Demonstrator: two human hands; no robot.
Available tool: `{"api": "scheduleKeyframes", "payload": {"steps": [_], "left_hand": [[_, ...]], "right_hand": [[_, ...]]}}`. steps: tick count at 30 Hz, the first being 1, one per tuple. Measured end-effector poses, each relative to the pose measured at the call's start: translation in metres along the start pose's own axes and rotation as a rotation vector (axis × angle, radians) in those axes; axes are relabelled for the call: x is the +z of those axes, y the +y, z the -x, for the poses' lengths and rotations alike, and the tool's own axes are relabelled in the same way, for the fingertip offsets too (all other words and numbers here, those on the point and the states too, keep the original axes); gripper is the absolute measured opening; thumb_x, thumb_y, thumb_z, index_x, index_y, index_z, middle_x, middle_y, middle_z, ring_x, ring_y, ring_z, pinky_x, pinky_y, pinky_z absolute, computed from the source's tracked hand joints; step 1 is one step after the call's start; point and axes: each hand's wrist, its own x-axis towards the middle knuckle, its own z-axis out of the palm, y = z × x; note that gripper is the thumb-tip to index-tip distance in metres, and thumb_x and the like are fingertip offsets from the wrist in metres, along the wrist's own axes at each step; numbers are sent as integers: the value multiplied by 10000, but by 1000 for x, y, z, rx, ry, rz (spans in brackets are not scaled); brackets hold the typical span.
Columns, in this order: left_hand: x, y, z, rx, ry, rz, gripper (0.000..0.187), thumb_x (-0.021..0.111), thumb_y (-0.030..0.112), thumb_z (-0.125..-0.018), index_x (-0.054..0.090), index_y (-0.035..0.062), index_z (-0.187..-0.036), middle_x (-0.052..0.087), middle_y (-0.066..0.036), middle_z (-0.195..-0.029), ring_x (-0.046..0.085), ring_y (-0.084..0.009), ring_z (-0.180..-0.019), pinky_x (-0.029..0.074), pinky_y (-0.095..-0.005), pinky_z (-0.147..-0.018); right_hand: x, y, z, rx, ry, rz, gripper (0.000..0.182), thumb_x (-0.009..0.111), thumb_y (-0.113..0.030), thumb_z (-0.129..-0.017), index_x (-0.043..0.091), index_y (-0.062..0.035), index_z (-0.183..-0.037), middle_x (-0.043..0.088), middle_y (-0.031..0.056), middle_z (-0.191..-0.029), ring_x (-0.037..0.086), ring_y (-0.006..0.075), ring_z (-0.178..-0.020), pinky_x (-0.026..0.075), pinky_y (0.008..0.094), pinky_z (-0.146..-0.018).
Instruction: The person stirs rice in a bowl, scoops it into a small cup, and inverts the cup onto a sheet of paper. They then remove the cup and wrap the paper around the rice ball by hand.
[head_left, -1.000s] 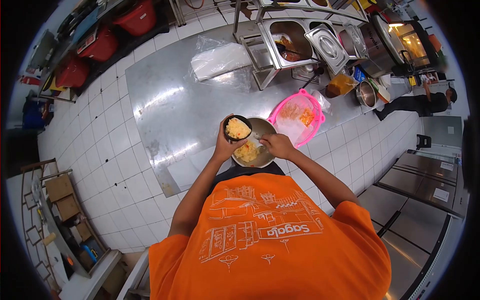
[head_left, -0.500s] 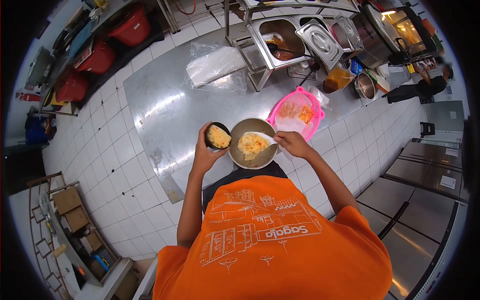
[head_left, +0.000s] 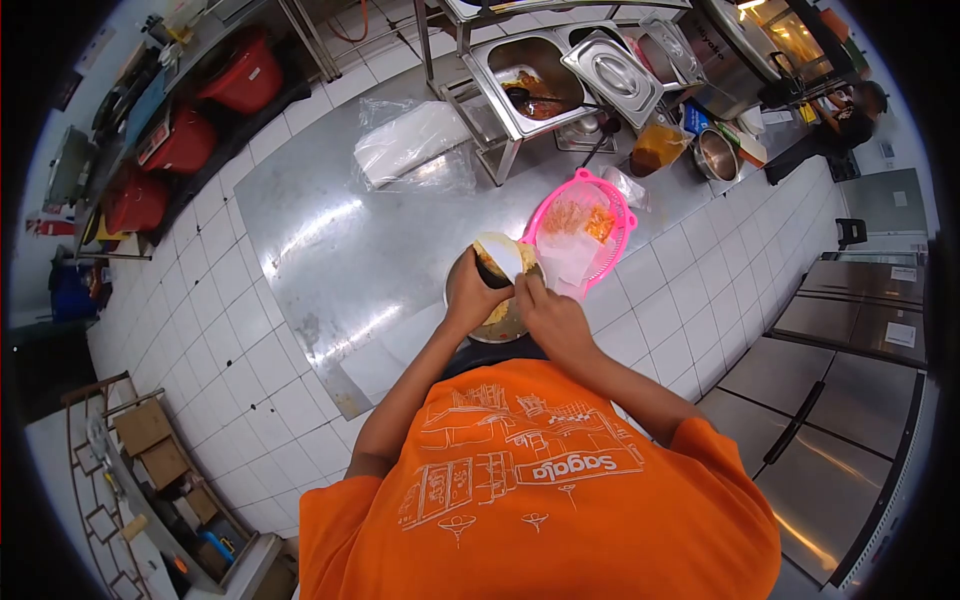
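Note:
My left hand (head_left: 468, 293) is closed around a small black bowl (head_left: 490, 276), tilted over a larger grey-green bowl (head_left: 513, 328). Yellow food with orange bits, possibly fried rice or egg, shows in the larger bowl, partly covered by my hands. Between the fingers of my right hand (head_left: 550, 314) is a white spoon (head_left: 505, 258), its head up against the black bowl's mouth with yellow food around it. Just beyond my right hand, a pink plastic basket (head_left: 629, 222) holds pale and orange shreds and white paper.
A steel table (head_left: 300, 190) carries a plastic-wrapped white stack (head_left: 412, 143). Metal food pans (head_left: 535, 85) with a ladle, a steel lid (head_left: 612, 75), a bag of brown liquid (head_left: 660, 148) and a metal bowl (head_left: 716, 155) stand at the back right. Another person (head_left: 840, 130) is at far right.
My left hand has brought the black bowl rightward over the larger bowl and tipped it. My right hand has lifted the spoon from the larger bowl to the black one.

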Motion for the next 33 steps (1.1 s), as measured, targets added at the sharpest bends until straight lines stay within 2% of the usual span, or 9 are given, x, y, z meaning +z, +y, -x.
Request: {"api": "scheduleKeyframes", "payload": {"steps": [4, 7, 10, 11, 17, 23, 26, 32, 33], "left_hand": [[-4, 2, 0, 0, 19, 105, 880, 901, 130, -651, 456, -14, -1397, 638, -167, -1256, 616, -277, -1206, 471, -367, -1052], [-12, 2, 6, 16, 7, 161, 890, 891, 106, -658, 443, -5, -1418, 624, -160, -1279, 605, -272, -1223, 467, -361, -1062], [-28, 5, 10, 39, -45, 154, 895, 885, 77, -661, 435, 2, -1430, 597, -157, -1316, 583, -271, -1254, 456, -364, -1079], [-34, 6, 11, 50, -71, 146, 895, 883, 66, -661, 433, 5, -1433, 587, -158, -1330, 574, -272, -1266, 451, -366, -1085], [-61, 9, 7, 106, -319, 2, 947, 908, 67, -642, 410, 42, -1446, 544, -163, -1373, 529, -290, -1314, 417, -394, -1134], [-62, 7, 7, -55, -311, 269, 1243, 927, 27, -638, 83, 165, -1540, 487, -210, -1430, 483, -327, -1358, 408, -438, -1162], [-54, -8, 7, -88, -307, 347, 1264, 934, 15, -639, 34, 201, -1506, 484, -229, -1422, 464, -329, -1364, 417, -463, -1156], [-32, -37, 14, -181, -325, 635, 1118, 925, 59, -689, 123, 201, -1454, 462, -181, -1443, 443, -288, -1374, 423, -450, -1149], [-30, -39, 16, -135, -328, 642, 1061, 908, 89, -726, 149, 195, -1459, 445, -172, -1461, 440, -281, -1378, 418, -446, -1151]], "right_hand": [[7, 3, 9, -36, -64, -57, 477, 593, -58, -849, 543, 62, -1307, 559, 158, -1079, 702, 236, -731, 561, 319, -595], [6, 11, 15, -12, -101, -162, 509, 582, -44, -860, 534, 20, -1362, 564, 145, -1061, 704, 243, -765, 568, 348, -616], [-10, 32, 16, 53, -40, -345, 540, 563, -24, -872, 532, -66, -1409, 570, 123, -1045, 703, 259, -790, 575, 385, -641], [-16, 38, 18, 146, -22, -422, 546, 560, -24, -889, 538, -135, -1423, 574, 100, -1033, 696, 279, -785, 579, 403, -663], [-12, 44, 1, 127, -64, -418, 581, 602, -26, -889, 545, -208, -1438, 565, 80, -1017, 677, 281, -779, 570, 400, -670], [-6, 45, 5, 2, -102, -404, 593, 603, -43, -907, 542, -260, -1455, 560, 77, -1013, 662, 264, -801, 561, 392, -683], [1, 50, 16, 17, -116, -459, 581, 607, -49, -916, 557, -278, -1447, 558, 79, -992, 654, 255, -791, 556, 388, -689], [-9, 79, 31, -23, -129, -601, 509, 634, -80, -943, 604, -273, -1413, 538, 78, -914, 614, 241, -754, 525, 377, -677], [-11, 82, 34, -30, -139, -630, 500, 640, -87, -947, 608, -270, -1411, 534, 78, -904, 607, 240, -749, 520, 374, -679]]}}
